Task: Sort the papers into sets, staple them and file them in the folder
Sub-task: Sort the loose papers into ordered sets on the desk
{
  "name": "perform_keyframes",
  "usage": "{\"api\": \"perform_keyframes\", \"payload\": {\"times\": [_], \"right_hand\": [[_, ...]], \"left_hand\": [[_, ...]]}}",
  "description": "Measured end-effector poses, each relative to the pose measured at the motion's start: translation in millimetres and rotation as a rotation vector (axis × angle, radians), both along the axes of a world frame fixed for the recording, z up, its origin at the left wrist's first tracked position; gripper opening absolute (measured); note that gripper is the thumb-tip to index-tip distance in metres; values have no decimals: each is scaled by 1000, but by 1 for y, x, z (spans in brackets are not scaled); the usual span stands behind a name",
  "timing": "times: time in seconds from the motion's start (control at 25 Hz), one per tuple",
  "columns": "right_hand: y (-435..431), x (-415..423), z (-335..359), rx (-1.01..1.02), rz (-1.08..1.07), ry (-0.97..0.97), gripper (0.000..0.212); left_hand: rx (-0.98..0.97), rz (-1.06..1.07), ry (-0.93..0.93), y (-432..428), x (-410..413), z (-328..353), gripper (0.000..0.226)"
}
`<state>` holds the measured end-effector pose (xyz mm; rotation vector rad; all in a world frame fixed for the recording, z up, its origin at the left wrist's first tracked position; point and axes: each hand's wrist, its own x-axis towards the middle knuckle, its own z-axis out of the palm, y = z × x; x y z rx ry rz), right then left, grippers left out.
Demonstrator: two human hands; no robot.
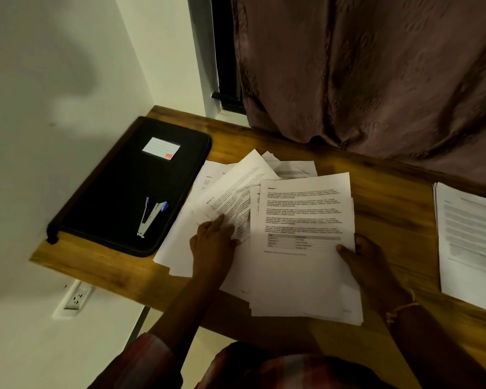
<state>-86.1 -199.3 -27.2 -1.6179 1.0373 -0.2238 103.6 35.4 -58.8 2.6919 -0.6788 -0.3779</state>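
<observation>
We take this for a room at home, a study corner: a wooden bench [390, 209] against a plain wall [54, 80], a brown curtain [376, 80] hanging over a dark window [225, 51], a socket [75, 298] under the bench, papers [303, 214] and a folder [118, 197] on it.

Wooden table [390, 197], set into a wall corner. Brown curtain [376, 66] hangs onto its far edge. White wall socket [75, 299] sits below its left edge.

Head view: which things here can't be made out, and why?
Head view only:
- Print on the top sheet: too small, blurred.
- Stack at right: cut by frame edge.
- Lower papers: covered by upper sheets.
- Right hand fingers: behind the top sheet; thumb shows.
- Left hand fingertips: motion blur.
- Folder inside: closed.
</observation>
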Motion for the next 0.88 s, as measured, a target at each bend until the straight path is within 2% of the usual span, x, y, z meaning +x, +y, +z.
{"api": "perform_keyframes", "payload": {"times": [0.08,0.2,0.28,0.4,0.48,0.68,0.8,0.88], "right_hand": [[-3,4,0,-10,1,-24,28],[-9,10,-4,-3,-22,-44,31],[-14,12,-12,17,-37,-33,31],[-16,12,-24,43,-55,10,32],[-17,10,-31,52,-63,18,34],[-22,6,-33,95,-26,33,32],[-23,6,-31,132,-10,35,31],[-24,4,-29,152,2,19,30]], "left_hand": [[-204,69,-25,0,-2,-2,31],[-443,222,77,-3,-3,-1,21],[-390,193,93,-6,-8,2,28],[-175,0,-27,-14,-13,8,51],[-153,-50,-10,-23,-12,11,53],[-289,57,237,-53,0,12,29],[-391,162,433,-62,7,14,28],[-484,170,490,-64,7,16,24]]}}
